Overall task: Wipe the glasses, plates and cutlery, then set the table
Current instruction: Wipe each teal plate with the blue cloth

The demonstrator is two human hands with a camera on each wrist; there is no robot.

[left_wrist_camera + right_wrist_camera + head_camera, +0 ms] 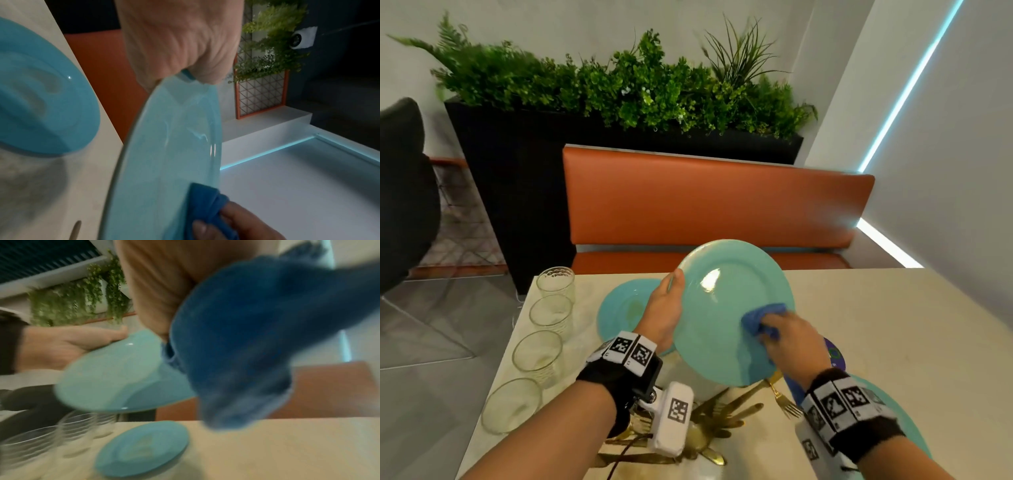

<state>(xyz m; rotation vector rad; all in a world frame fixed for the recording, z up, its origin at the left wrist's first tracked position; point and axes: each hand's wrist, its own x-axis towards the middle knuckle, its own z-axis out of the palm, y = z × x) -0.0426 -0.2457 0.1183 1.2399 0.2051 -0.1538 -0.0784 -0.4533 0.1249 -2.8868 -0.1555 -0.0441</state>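
Left hand [666, 310] grips the rim of a turquoise plate [726, 308], held tilted above the table [893, 342]. Right hand [796, 346] clutches a blue cloth [763, 318] against the plate's face. A second plate [625, 308] lies flat beneath; four glasses [541, 346] line the left edge, gold cutlery [726, 414] nearest the person.

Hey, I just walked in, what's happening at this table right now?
A person is wiping a turquoise plate. Their left hand grips its rim and holds it tilted above the table, while the right hand rubs a blue cloth over its face. Another turquoise plate lies flat behind it, four glasses line the left edge, and gold cutlery sits in a loose pile nearby.
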